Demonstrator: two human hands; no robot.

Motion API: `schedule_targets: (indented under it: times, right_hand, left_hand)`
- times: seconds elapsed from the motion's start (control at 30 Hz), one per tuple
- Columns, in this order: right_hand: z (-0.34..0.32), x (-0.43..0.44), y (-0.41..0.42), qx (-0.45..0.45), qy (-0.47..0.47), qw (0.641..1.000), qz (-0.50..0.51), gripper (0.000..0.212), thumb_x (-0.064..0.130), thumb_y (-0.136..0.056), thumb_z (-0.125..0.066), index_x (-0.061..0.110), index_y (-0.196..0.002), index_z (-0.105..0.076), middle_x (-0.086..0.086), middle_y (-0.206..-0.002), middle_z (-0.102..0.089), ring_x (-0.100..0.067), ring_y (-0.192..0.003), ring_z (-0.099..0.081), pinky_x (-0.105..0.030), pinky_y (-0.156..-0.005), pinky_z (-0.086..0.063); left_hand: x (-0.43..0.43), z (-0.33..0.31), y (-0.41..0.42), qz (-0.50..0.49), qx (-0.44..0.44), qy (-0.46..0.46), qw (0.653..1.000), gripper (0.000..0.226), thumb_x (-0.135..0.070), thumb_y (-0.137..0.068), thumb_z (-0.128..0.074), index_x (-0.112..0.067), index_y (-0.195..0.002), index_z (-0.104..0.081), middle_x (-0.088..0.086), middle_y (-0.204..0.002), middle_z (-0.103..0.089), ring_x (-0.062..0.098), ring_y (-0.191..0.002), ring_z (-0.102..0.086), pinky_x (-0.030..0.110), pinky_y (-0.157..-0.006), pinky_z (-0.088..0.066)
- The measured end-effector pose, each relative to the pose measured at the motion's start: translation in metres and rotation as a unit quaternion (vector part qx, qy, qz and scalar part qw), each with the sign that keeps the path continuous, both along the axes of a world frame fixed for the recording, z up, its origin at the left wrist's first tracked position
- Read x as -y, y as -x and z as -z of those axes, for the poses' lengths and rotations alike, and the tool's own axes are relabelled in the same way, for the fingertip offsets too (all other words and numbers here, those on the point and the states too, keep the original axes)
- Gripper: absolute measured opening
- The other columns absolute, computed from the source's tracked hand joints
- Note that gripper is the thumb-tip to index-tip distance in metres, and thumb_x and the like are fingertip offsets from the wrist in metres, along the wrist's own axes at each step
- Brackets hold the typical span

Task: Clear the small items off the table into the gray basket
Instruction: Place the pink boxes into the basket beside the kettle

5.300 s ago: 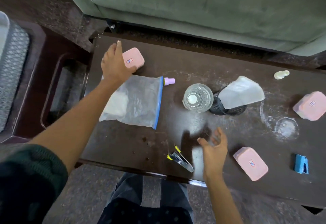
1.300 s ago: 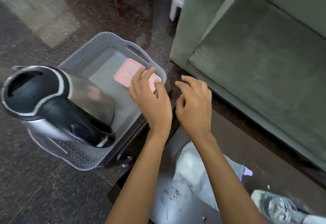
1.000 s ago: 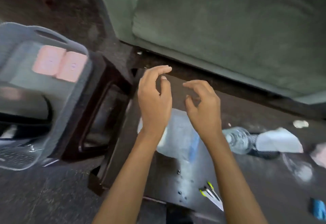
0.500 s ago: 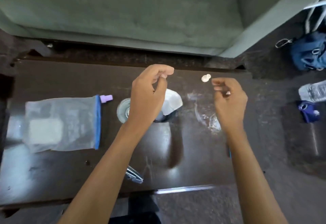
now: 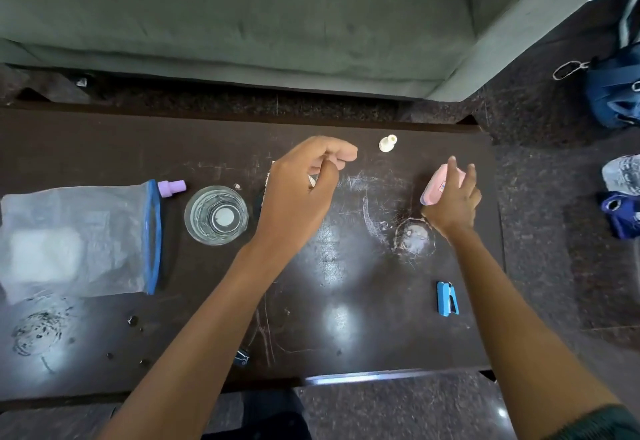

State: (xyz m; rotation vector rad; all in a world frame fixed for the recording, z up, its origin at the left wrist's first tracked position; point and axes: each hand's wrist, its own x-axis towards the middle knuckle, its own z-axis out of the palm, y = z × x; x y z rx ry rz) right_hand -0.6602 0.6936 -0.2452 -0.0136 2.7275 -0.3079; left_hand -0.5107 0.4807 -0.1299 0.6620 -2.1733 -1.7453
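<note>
My right hand grips a pink box and tilts it up off the dark table near the right end. My left hand hovers over the table's middle with fingers loosely curled and nothing in it. A small white bottle lies at the far edge between the hands. A blue stapler lies near the right front. A purple cap sits beside a zip bag. The gray basket is out of view.
A clear glass stands left of centre. A nail clipper peeks from under my left forearm. A green sofa runs behind the table. A blue bag and plastic bottle lie on the floor at right.
My view has swung from the basket on the left back over the table. My right hand has reached right and taken hold of a pink box; my left hand stays empty over the middle.
</note>
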Motion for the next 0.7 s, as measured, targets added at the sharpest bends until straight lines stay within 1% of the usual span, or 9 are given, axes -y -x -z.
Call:
schedule_targets:
  times: [0.13,0.23,0.33,0.43,0.53,0.6,0.63,0.67,0.7]
  right_hand:
    - [-0.003,0.003,0.017,0.02,-0.046,0.998,-0.028,0.107,0.007,-0.069,-0.073,0.031,-0.146,-0.003,-0.004,-0.158,-0.004,-0.039,-0.134,-0.015,-0.055,-0.101,-0.035]
    - [-0.009,0.002,0.023,0.032,-0.091,0.994,-0.048,0.099,0.01,-0.068,-0.075,0.027,-0.145,-0.015,-0.007,-0.151,-0.024,-0.039,-0.13,-0.02,-0.053,-0.098,-0.038]
    - [-0.025,0.017,0.012,0.002,-0.093,0.995,-0.036,0.094,0.025,-0.064,-0.08,0.02,-0.141,-0.027,-0.016,-0.139,-0.036,-0.04,-0.126,-0.027,-0.052,-0.099,-0.037]
    - [-0.059,0.059,-0.009,-0.082,0.0,0.996,-0.027,0.094,0.041,-0.061,-0.08,0.012,-0.137,-0.033,-0.023,-0.132,-0.04,-0.042,-0.121,-0.033,-0.049,-0.099,-0.035]
    - [-0.109,0.126,-0.046,-0.132,0.118,0.982,-0.063,0.1,0.055,-0.054,-0.072,0.012,-0.137,-0.035,-0.02,-0.129,-0.041,-0.037,-0.119,-0.034,-0.034,-0.095,-0.023]
    - [-0.139,0.17,-0.073,-0.141,0.176,0.971,-0.083,0.101,0.057,-0.051,-0.068,0.015,-0.137,-0.036,-0.015,-0.128,-0.04,-0.033,-0.119,-0.033,-0.024,-0.088,-0.018]
    - [-0.151,0.197,-0.09,-0.138,0.204,0.964,-0.1,0.1,0.057,-0.052,-0.07,0.017,-0.137,-0.035,-0.011,-0.127,-0.039,-0.03,-0.117,-0.031,-0.022,-0.089,-0.018]
    - [-0.162,0.22,-0.108,-0.124,0.232,0.958,-0.116,0.099,0.056,-0.053,-0.071,0.019,-0.137,-0.034,-0.007,-0.125,-0.037,-0.025,-0.113,-0.03,-0.024,-0.092,-0.02]
    - [-0.172,0.246,-0.128,-0.105,0.256,0.952,-0.133,0.099,0.055,-0.054,-0.072,0.021,-0.138,-0.033,-0.001,-0.12,-0.035,-0.019,-0.108,-0.028,-0.025,-0.092,-0.023]
  left_hand:
    - [0.005,-0.004,-0.006,-0.008,-0.01,-0.011,1.0,0.031,-0.001,-0.089,-0.044,-0.02,-0.095,-0.067,-0.013,-0.093,-0.069,0.003,-0.089,-0.066,0.019,-0.083,-0.05]
    - [0.011,-0.008,-0.013,-0.011,-0.014,-0.017,1.0,0.031,-0.002,-0.088,-0.043,-0.021,-0.094,-0.067,-0.013,-0.093,-0.069,0.002,-0.089,-0.066,0.017,-0.082,-0.049]
    - [0.022,-0.013,-0.021,-0.017,-0.023,-0.021,0.999,0.032,-0.003,-0.086,-0.042,-0.022,-0.093,-0.066,-0.013,-0.092,-0.069,0.002,-0.089,-0.066,0.018,-0.081,-0.049]
    - [0.039,-0.018,-0.031,-0.03,-0.037,-0.023,0.999,0.033,0.0,-0.085,-0.043,-0.023,-0.094,-0.065,-0.015,-0.092,-0.068,0.004,-0.089,-0.066,0.02,-0.082,-0.05]
    - [0.069,-0.025,-0.049,-0.052,-0.041,-0.005,0.998,0.037,0.003,-0.082,-0.048,-0.021,-0.107,-0.063,-0.011,-0.101,-0.067,0.006,-0.095,-0.064,0.019,-0.089,-0.048]
    - [0.086,-0.027,-0.06,-0.035,-0.028,0.036,0.998,0.05,-0.001,-0.079,-0.059,-0.019,-0.125,-0.054,-0.008,-0.117,-0.062,0.005,-0.109,-0.058,0.017,-0.099,-0.041]
    - [0.1,-0.027,-0.068,-0.017,-0.023,0.064,0.997,0.061,-0.006,-0.076,-0.065,-0.017,-0.133,-0.047,-0.005,-0.126,-0.056,0.007,-0.118,-0.053,0.021,-0.105,-0.038]
    - [0.111,-0.028,-0.076,-0.003,-0.02,0.078,0.997,0.072,-0.014,-0.073,-0.07,-0.018,-0.139,-0.04,-0.003,-0.134,-0.051,0.01,-0.125,-0.047,0.028,-0.108,-0.036]
    - [0.124,-0.03,-0.088,-0.001,-0.014,0.071,0.997,0.082,-0.024,-0.07,-0.073,-0.022,-0.142,-0.034,-0.005,-0.139,-0.046,0.011,-0.129,-0.044,0.035,-0.108,-0.037]
